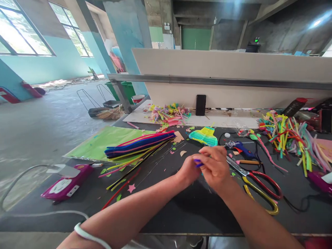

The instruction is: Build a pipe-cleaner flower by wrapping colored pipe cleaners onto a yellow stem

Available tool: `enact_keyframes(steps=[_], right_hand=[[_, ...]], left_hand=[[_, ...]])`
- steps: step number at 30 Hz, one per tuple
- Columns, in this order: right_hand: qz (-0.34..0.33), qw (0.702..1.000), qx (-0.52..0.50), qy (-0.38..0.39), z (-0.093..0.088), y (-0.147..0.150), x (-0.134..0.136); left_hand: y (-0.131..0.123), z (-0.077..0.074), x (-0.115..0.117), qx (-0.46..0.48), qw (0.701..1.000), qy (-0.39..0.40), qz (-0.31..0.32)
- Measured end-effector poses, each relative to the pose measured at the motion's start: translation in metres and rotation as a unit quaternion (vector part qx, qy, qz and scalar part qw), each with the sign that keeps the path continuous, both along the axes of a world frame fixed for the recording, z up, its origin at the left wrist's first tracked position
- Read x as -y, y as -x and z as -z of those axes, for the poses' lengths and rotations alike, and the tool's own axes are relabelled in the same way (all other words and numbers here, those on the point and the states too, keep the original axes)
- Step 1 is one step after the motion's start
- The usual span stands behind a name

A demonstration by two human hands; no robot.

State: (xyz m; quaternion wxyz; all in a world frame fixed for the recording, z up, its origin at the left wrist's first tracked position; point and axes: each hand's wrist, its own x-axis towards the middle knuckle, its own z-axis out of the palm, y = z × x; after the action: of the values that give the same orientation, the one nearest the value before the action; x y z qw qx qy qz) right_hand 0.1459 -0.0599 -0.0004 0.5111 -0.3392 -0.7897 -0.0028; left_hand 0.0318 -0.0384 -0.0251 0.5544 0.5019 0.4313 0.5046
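Near the middle of the dark tabletop my left hand [188, 169] and my right hand [215, 166] meet, fingers closed together. A short purple-blue pipe cleaner [198, 162] shows between them; most of it is hidden by the fingers. Just behind the hands lies a yellow and turquoise shape made of pipe cleaners [204, 137]. To the right of my right hand are large scissors [240, 168] with red and yellow handles, and a blue glue gun [243, 150]. A bundle of blue, pink and black pipe cleaners [140, 144] lies to the left.
A green plastic-wrapped sheet [100, 140] lies at the left, near a purple power strip [66, 182] with a cable. Piles of colourful pipe cleaner pieces [168, 114] and mixed strands [282, 135] sit farther back. A black phone [200, 105] leans against the white board [171, 93].
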Motion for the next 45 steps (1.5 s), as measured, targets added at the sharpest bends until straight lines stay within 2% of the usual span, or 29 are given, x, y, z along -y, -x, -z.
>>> enact_keyframes(steps=[2, 3, 5, 7, 9, 10, 11, 15, 17, 21, 24, 26, 31, 33, 35, 38, 41, 43, 45], right_hand=[[-0.003, 0.992, -0.121, 0.033, -0.004, -0.014, -0.008], [0.000, 0.978, -0.195, 0.072, -0.006, -0.021, -0.013], [-0.005, 0.936, -0.312, 0.163, -0.009, -0.034, -0.025], [-0.028, 0.876, -0.415, 0.246, -0.009, -0.044, -0.036], [-0.058, 0.827, -0.472, 0.298, -0.007, -0.050, -0.045], [-0.064, 0.816, -0.483, 0.311, -0.006, -0.052, -0.048], [-0.058, 0.815, -0.484, 0.311, -0.005, -0.053, -0.051], [0.009, 0.868, -0.426, 0.254, 0.002, -0.055, -0.057], [0.009, 0.881, -0.401, 0.250, 0.007, -0.054, -0.060], [0.032, 0.886, -0.373, 0.272, 0.016, -0.054, -0.066], [0.033, 0.874, -0.402, 0.271, 0.016, -0.056, -0.068], [0.001, 0.852, -0.444, 0.279, 0.012, -0.057, -0.068], [-0.147, 0.778, -0.523, 0.317, 0.006, -0.056, -0.061], [-0.192, 0.775, -0.502, 0.334, 0.009, -0.055, -0.061], [-0.212, 0.788, -0.469, 0.338, 0.014, -0.054, -0.063], [-0.201, 0.804, -0.445, 0.340, 0.019, -0.054, -0.068], [-0.167, 0.796, -0.467, 0.347, 0.019, -0.050, -0.068], [-0.115, 0.796, -0.499, 0.323, 0.017, -0.047, -0.064], [-0.039, 0.810, -0.514, 0.279, 0.015, -0.045, -0.062]], left_hand=[[0.008, -0.002, -0.001, 0.021, 0.998, 0.025, 0.058], [0.013, -0.002, -0.002, 0.047, 0.995, 0.040, 0.072], [0.020, -0.002, -0.004, 0.125, 0.984, 0.077, 0.099], [0.025, -0.001, -0.006, 0.194, 0.968, 0.110, 0.115], [0.025, 0.000, -0.006, 0.228, 0.955, 0.130, 0.136], [0.024, 0.000, -0.005, 0.238, 0.950, 0.138, 0.150], [0.023, 0.000, -0.003, 0.243, 0.945, 0.144, 0.166], [0.015, 0.001, 0.005, 0.265, 0.922, 0.156, 0.235], [0.013, 0.002, 0.009, 0.275, 0.911, 0.161, 0.263], [0.018, 0.004, 0.011, 0.281, 0.879, 0.181, 0.340], [0.026, 0.002, 0.006, 0.304, 0.845, 0.188, 0.397], [0.029, 0.000, 0.002, 0.323, 0.835, 0.200, 0.398], [0.018, -0.006, 0.011, 0.304, 0.852, 0.187, 0.384], [0.012, -0.008, 0.021, 0.290, 0.853, 0.153, 0.406], [0.008, -0.010, 0.031, 0.291, 0.854, 0.119, 0.416], [0.005, -0.012, 0.038, 0.288, 0.854, 0.098, 0.423], [0.002, -0.008, 0.037, 0.311, 0.866, 0.102, 0.378], [0.001, -0.003, 0.034, 0.322, 0.872, 0.128, 0.345], [0.002, 0.002, 0.029, 0.320, 0.869, 0.168, 0.338]])
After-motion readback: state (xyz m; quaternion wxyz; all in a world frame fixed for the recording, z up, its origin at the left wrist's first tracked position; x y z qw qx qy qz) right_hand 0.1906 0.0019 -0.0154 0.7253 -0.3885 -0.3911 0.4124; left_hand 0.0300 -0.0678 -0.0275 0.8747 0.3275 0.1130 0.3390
